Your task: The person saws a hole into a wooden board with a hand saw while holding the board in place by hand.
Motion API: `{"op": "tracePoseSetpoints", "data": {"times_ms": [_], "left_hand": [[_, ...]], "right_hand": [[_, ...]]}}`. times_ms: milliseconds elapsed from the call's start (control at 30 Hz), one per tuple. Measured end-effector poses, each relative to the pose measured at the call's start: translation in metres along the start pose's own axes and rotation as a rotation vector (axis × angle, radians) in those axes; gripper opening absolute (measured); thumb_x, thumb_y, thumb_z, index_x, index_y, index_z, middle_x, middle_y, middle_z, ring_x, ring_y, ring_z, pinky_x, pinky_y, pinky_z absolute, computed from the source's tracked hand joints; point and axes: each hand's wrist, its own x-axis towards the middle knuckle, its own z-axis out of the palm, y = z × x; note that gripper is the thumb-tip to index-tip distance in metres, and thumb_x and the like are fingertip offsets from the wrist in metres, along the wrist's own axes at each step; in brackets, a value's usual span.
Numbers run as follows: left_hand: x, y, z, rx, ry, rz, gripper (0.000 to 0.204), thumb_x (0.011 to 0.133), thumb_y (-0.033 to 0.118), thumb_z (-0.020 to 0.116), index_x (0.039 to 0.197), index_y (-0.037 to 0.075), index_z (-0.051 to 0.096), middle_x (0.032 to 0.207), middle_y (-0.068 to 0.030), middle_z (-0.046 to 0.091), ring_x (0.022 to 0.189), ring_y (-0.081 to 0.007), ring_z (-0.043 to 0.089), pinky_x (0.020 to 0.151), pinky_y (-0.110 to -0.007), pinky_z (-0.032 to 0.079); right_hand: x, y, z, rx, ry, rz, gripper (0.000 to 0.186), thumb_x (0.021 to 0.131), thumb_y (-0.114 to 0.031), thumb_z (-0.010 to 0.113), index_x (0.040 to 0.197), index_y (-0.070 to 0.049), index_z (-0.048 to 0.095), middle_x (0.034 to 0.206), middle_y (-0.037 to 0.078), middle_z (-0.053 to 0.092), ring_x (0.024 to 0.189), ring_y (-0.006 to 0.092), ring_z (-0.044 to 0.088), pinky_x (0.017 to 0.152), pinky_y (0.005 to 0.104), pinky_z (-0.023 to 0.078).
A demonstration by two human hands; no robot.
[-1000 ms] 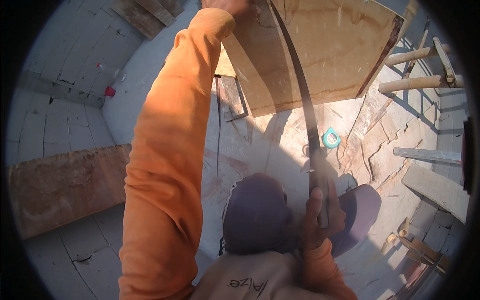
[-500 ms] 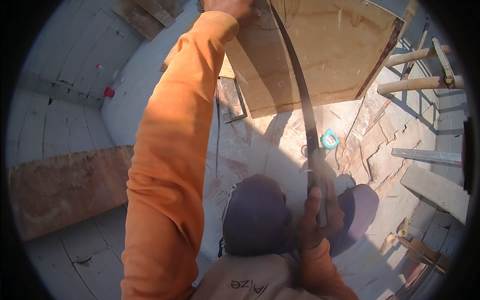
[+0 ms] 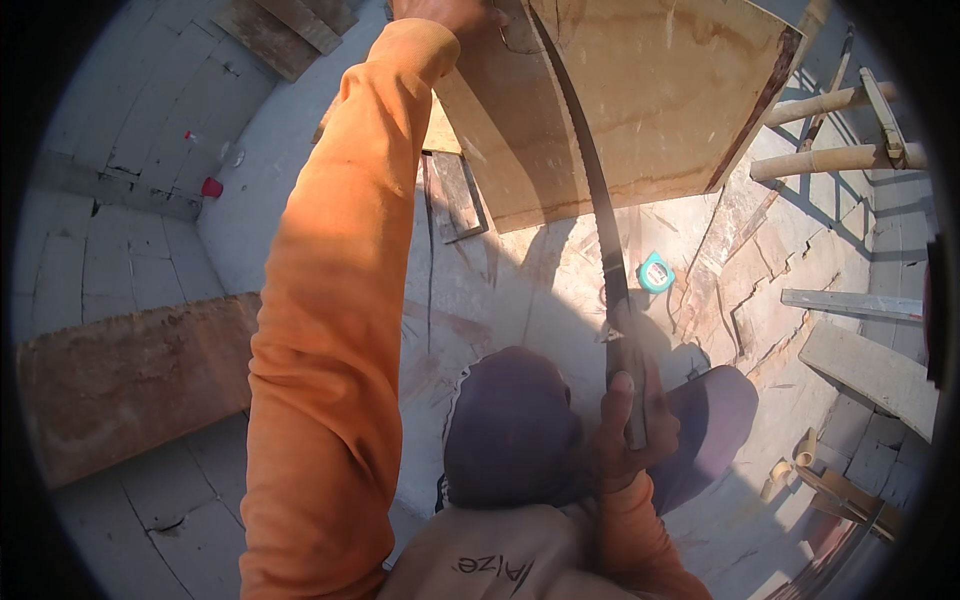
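My right hand (image 3: 635, 430) is wrapped round the handle of a handsaw (image 3: 592, 180), its thumb along the near side. The long dark blade runs away from me, its toothed edge on the left, and lies across a large plywood board (image 3: 680, 100) at the top. My left hand (image 3: 445, 15) reaches far forward and rests at the board, left of the blade. The upper rim of the view cuts off most of its fingers, so its grip is hidden. Both arms wear orange sleeves.
A teal tape measure (image 3: 656, 272) lies on the dusty floor right of the blade. Bamboo poles (image 3: 820, 163) stick out at the right, above a grey plank (image 3: 870, 380). A brown board (image 3: 135, 385) lies at left, and a red cup (image 3: 212, 187) stands beyond it.
My right hand and the saw have shifted slightly forward and left. The whole view has moved a little too. My left hand stays at the board.
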Motion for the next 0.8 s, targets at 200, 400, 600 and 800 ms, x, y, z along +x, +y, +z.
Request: {"op": "tracePoseSetpoints", "data": {"times_ms": [200, 400, 600, 800], "left_hand": [[0.0, -0.002, 0.026, 0.001, 0.132, 0.081, 0.07, 0.075, 0.02, 0.079, 0.139, 0.012, 0.053, 0.14, -0.0088, 0.061, 0.131, -0.0294, 0.055, 0.108, -0.06, 0.04], [0.005, 0.003, 0.01, -0.034, -0.022, -0.002, 0.073, 0.07, 0.022, 0.084, 0.136, 0.013, 0.055, 0.137, -0.0085, 0.063, 0.128, -0.0304, 0.057, 0.105, -0.058, 0.041], [-0.007, -0.001, -0.012, 0.005, 0.031, 0.001, 0.07, 0.069, 0.021, 0.084, 0.133, 0.013, 0.056, 0.133, -0.008, 0.065, 0.125, -0.0294, 0.058, 0.102, -0.056, 0.042], [-0.003, 0.003, 0.016, -0.02, 0.099, 0.097, 0.077, 0.069, 0.019, 0.083, 0.14, 0.016, 0.054, 0.133, -0.0077, 0.065, 0.125, -0.0277, 0.059, 0.102, -0.055, 0.042]], "right_hand": [[0.162, -0.016, 0.086, 0.182, 0.061, -0.015, 0.032, 0.093, -0.001, 0.07, 0.123, 0.01, 0.069, 0.088, 0.017, 0.077, 0.079, 0.01, 0.067, 0.074, 0.0251, 0.053], [0.088, -0.002, 0.055, 0.127, 0.016, 0.005, 0.032, 0.094, -0.001, 0.066, 0.123, 0.014, 0.066, 0.097, 0.024, 0.077, 0.084, 0.0179, 0.076, 0.074, 0.028, 0.058], [0.063, 0.007, 0.051, 0.108, 0.046, -0.132, 0.032, 0.095, 0.0, 0.065, 0.124, 0.014, 0.065, 0.091, 0.023, 0.074, 0.077, 0.0178, 0.072, 0.07, 0.0276, 0.055], [0.194, -0.005, 0.108, 0.093, 0.119, -0.177, 0.027, 0.096, -0.009, 0.069, 0.116, 0.01, 0.07, 0.081, 0.016, 0.075, 0.069, 0.0153, 0.065, 0.071, 0.0295, 0.054]]}}
